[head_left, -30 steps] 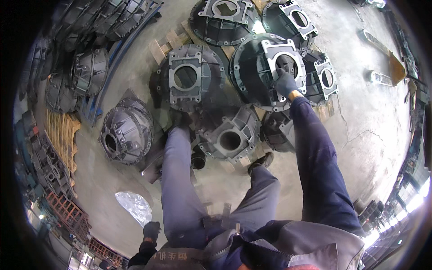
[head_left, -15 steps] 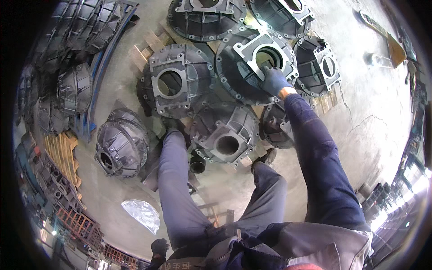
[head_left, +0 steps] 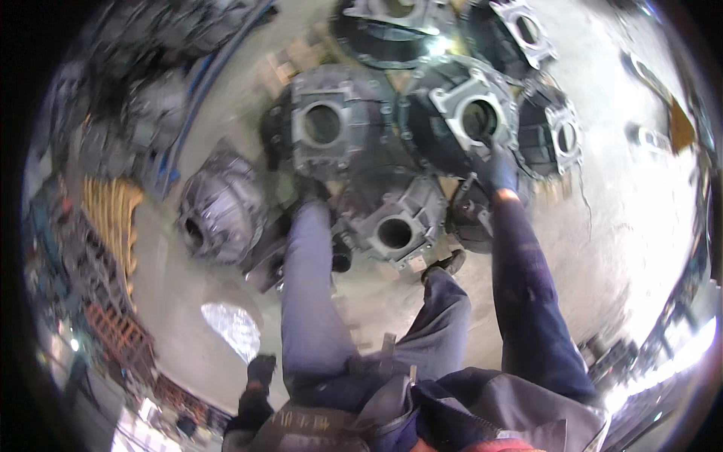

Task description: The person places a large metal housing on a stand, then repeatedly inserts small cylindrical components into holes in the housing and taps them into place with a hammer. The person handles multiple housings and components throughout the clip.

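Observation:
My right hand point(head_left: 497, 169), in a blue glove, rests at the near edge of a dark cast bell housing point(head_left: 433, 124). Its fingers bend over the rim of the round opening in the light machined flange; motion blurs their tips. Left of that housing stands a similar one point(head_left: 321, 83) with its opening facing up. A smaller housing point(head_left: 565, 113) is on the right, and another point(head_left: 395, 203) lies near my feet. Low at the left hangs my left hand point(head_left: 261, 369), dark-gloved, away from the castings. Blur hides how its fingers are set.
Wooden boards point(head_left: 290, 62) show beneath the castings. More housings stand at the far side, and one point(head_left: 222, 207) sits left of my leg. Blue rails point(head_left: 192, 98) border stacked castings. Crumpled clear plastic point(head_left: 232, 329) and a long metal piece point(head_left: 644, 75) lie on the floor.
The view has shifted and turned, so the castings appear displaced. My right hand stays at the same housing, slightly farther back from its opening. My left hand appears higher in view.

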### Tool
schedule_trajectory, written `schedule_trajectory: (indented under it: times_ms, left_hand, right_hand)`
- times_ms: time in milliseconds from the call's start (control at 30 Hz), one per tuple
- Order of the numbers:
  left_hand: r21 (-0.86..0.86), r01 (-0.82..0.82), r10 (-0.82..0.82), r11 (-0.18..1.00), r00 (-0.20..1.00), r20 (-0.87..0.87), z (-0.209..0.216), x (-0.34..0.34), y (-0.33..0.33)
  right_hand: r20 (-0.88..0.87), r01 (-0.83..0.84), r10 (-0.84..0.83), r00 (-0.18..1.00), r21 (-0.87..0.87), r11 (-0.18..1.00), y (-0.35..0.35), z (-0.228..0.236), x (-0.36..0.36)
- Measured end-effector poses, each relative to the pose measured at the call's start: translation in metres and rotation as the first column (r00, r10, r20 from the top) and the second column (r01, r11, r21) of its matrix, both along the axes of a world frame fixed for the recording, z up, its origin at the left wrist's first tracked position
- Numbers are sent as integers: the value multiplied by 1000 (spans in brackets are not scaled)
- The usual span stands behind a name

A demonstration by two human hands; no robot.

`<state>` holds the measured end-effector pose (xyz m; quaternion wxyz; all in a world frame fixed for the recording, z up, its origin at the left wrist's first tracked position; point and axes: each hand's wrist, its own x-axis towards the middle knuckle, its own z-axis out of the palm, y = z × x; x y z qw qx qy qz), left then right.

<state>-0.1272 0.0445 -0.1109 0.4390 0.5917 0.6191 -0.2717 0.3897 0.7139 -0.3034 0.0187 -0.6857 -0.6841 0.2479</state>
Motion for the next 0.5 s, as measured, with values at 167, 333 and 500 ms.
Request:
schedule_trajectory:
  times_ms: [167, 333, 500]
  left_hand:
    - [-134, -688, 634, 713, 714, -296, -5, -40, 96]
    - [-79, -712, 676, 697, 690, -259, 32, -86, 151]
    - [-99, -478, 453, 873, 869, -201, 74, -72, 77]
  right_hand:
    - [-116, 330, -366, 924, -246, 911, -157, 99, 10]
    - [-192, 529, -642, 742, -420, 737, -278, 172, -33]
    - [-526, 204, -466, 711, -481, 853, -286, 213, -98]
